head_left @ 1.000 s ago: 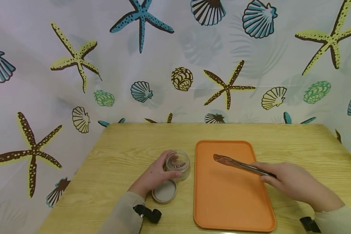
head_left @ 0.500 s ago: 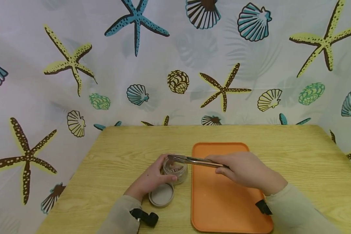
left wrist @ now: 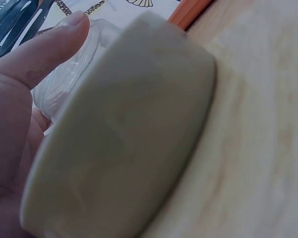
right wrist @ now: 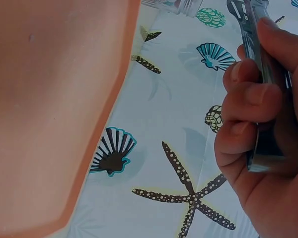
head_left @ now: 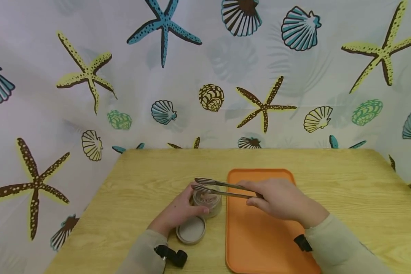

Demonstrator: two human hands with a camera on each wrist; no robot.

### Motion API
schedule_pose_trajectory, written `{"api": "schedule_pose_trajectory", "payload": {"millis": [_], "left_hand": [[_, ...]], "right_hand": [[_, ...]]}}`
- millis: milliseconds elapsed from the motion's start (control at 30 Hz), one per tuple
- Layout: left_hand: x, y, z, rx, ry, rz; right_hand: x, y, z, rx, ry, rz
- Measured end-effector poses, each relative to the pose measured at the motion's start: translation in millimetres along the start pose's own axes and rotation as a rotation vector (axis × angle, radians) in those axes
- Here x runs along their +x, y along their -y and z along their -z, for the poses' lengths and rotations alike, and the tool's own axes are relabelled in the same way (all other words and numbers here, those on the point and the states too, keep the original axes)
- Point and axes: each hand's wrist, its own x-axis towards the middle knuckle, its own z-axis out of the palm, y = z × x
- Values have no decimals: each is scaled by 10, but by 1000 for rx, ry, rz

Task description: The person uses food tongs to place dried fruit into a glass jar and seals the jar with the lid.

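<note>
My left hand (head_left: 176,213) grips a clear jar (head_left: 215,209) on the table, its thumb along the near side. Inside lie small pale brownish pieces, too small to make out. Over the jar's mouth extend metal tongs (head_left: 235,195), held in my right hand (head_left: 277,199); their two arms stand spread apart and nothing shows between the tips. In the right wrist view the fingers curl round the tongs (right wrist: 273,139). A round lid (head_left: 190,231) lies inside up beside the jar, under my left wrist; it fills much of the left wrist view as a pale disc (left wrist: 119,139).
An orange tray (head_left: 260,239) lies right of the jar, partly beneath my right forearm. Wood-grain table (head_left: 140,171) surrounds them. A patterned curtain (head_left: 185,76) hangs behind the table's far edge and along its sides.
My right hand has carried the tongs left from above the tray to the jar. The tongs' arms, close together before, have spread apart. My left hand stays on the jar.
</note>
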Motion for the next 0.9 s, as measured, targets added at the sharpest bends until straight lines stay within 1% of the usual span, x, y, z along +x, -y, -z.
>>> {"api": "schedule_pose_trajectory", "payload": {"millis": [100,233,367,533,633,767,900], "left_hand": [[17,-14,-5,21,-5,-1],[14,-12,-8,49,6,5],[-7,-26,0,25,19,3],[-26,-54,24,10,21,-6],[-31,-39,25,6,24,-9],[-36,-8,22,5,30,-8],[-38,-2,19,6,28,-6]], "right_hand": [[-38,-24,21,29,9,-40],[-137,-64,55,51,25,-132],[-254,-135,107,78,29,-243],[-447,-327,169,135,25,-351],[-594,-466,173,151,18,-427],[-776,-649,163,142,16,-528],[-914,-796,183,131,17,-594]]}}
